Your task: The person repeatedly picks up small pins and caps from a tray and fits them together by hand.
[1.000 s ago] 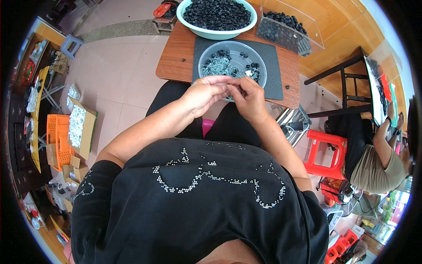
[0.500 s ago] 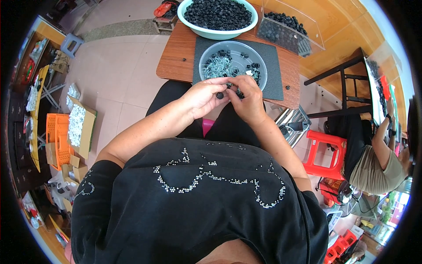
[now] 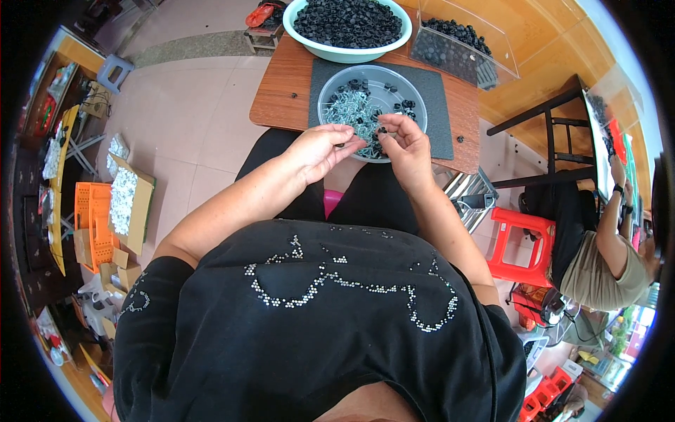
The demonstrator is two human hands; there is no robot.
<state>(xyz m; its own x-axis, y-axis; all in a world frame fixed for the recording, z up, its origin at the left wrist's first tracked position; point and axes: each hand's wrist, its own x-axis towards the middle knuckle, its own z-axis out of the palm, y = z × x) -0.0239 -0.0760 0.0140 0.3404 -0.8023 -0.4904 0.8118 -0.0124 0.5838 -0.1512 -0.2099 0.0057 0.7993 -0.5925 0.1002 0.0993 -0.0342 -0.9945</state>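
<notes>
Over the near rim of a clear round bowl (image 3: pixel 420 91) are both my hands. In the bowl lie silvery screws (image 3: pixel 344 109) and small black plastic caps (image 3: pixel 404 107). My left hand (image 3: pixel 320 151) is at the bowl's near left, thumb apart from its stretched fingers; a dark spot between them is too small to make out. On the near right, the thumb and fingers of my right hand (image 3: pixel 409 149) pinch a small black cap (image 3: pixel 382 131). A gap separates the two hands.
Behind the bowl, a pale green basin (image 3: pixel 348 53) and a clear box (image 3: pixel 457 56) hold many black caps. A dark mat (image 3: pixel 439 133) lies under the bowl on the brown table (image 3: pixel 281 98). On the right, a person (image 3: pixel 605 246) sits near a red stool (image 3: pixel 520 246).
My hands, together half a second ago, have moved apart. The round black piece that showed at my left fingers is no longer visible there.
</notes>
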